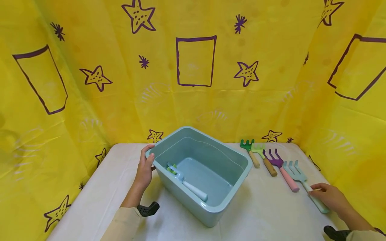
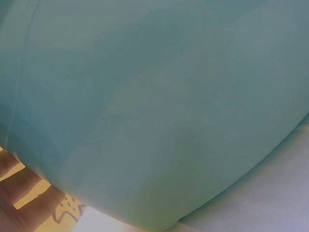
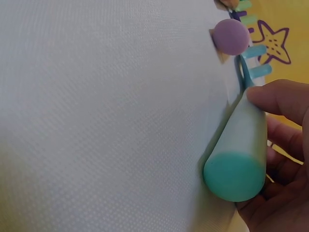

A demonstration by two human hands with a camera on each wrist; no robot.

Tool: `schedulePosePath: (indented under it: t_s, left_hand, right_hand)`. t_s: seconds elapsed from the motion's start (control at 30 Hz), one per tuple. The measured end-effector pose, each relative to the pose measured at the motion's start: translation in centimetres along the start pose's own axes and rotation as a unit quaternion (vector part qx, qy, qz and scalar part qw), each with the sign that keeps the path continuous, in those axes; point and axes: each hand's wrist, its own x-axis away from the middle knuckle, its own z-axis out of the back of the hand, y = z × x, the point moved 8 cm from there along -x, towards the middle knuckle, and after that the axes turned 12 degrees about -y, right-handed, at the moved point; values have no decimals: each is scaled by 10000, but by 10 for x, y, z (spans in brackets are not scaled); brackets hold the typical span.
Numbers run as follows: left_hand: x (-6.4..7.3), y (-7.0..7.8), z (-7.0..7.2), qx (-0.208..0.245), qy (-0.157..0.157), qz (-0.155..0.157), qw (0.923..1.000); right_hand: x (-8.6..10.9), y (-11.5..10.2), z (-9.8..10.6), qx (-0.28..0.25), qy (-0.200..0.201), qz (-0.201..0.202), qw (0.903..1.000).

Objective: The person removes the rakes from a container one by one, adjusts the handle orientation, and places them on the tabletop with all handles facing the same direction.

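Currently, a person's right hand [image 1: 330, 199] pinches the handle of a pale blue rake [image 1: 297, 174] at the right end of the white tabletop [image 1: 256, 214], thumb on top and fingers along the far side. The step in hand seems to be securing this hold; whether the handle has left the surface, I cannot tell. Moving the rake from here would likely call for a firm grip and a straight lift, its tines kept off its neighbours.

The left hand [image 1: 146, 169] grips the left corner of a blue-green bin [image 1: 208, 217], thumb over the rim, probably steadying it. Inside, along the near wall, lies a light blue tool [image 1: 195, 190] with green prongs [image 1: 172, 169] beside its head.

Just left of the held rake is a purple rake [image 1: 288, 179] with a pink handle, the closest obstacle; beyond it come a light green rake [image 1: 269, 167] and a dark green rake [image 1: 254, 159]. The bin's raised rim stands between the right hand and the interior. Yellow starfish-print sheeting [image 1: 196, 110] encloses the tabletop.
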Motion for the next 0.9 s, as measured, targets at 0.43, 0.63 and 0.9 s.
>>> schedulePosePath:
  t_s: [0.43, 0.63, 0.9]
  left_hand:
    - [0, 1, 0, -37, 2, 31, 10000]
    - [0, 2, 0, -18, 6, -17, 10000]
    - [-1, -1, 0, 32, -11, 19, 10000]
  right_hand:
    - [7, -15, 15, -179, 4, -90, 9998]
    - [10, -46, 32, -177, 310, 321, 9988]
    - [10, -97, 39, -369, 569, 760, 9948]
